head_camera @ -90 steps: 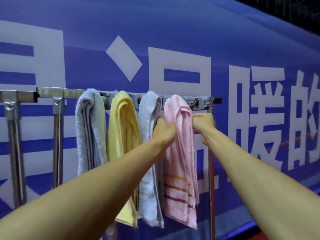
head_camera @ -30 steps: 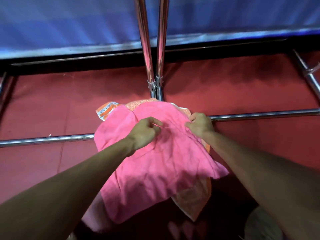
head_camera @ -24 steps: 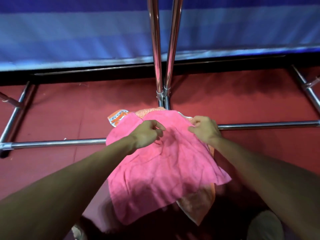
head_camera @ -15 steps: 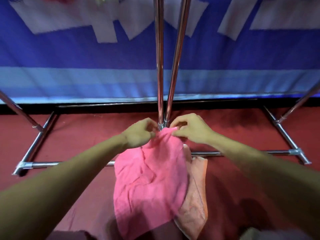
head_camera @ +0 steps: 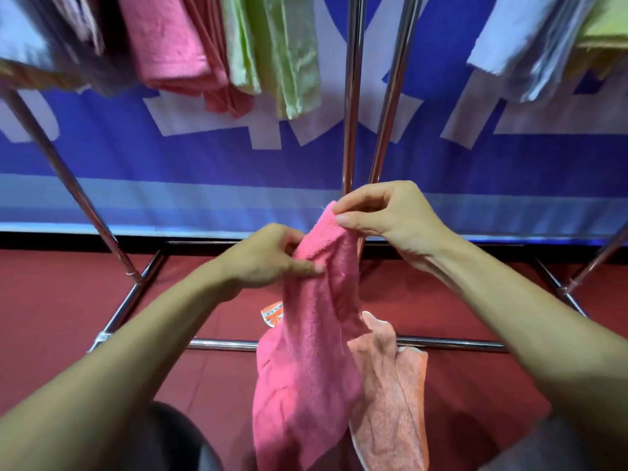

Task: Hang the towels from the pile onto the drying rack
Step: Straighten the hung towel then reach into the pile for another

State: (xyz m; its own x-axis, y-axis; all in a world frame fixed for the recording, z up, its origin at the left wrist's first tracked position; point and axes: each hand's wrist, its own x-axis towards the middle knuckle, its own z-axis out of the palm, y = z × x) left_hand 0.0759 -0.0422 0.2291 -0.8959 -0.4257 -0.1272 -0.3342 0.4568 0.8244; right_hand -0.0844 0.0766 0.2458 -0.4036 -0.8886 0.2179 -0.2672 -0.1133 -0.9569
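Observation:
A bright pink towel (head_camera: 306, 368) hangs in the air in front of me. My right hand (head_camera: 390, 219) pinches its top corner, and my left hand (head_camera: 268, 256) grips its edge a little lower. Behind it a pale orange towel (head_camera: 390, 396) hangs down too; I cannot tell what holds it. A patterned orange corner (head_camera: 272, 314) peeks out at the left. The drying rack's two upright poles (head_camera: 353, 96) rise just beyond my hands. Hung towels show at the top: pink (head_camera: 170, 42), light green (head_camera: 282, 52), and pale blue-grey (head_camera: 530, 49).
The rack's low crossbar (head_camera: 452, 345) and slanted side legs (head_camera: 68, 178) stand on a red floor (head_camera: 61, 307). A blue banner with white characters (head_camera: 204, 164) fills the background. More towels hang blurred at the top left (head_camera: 51, 35) and top right.
I finished with the light pink towel on the rail, looked down, took the bright pink towel from the pile with both hands and lifted it. My view has tilted up, showing the hung towels.

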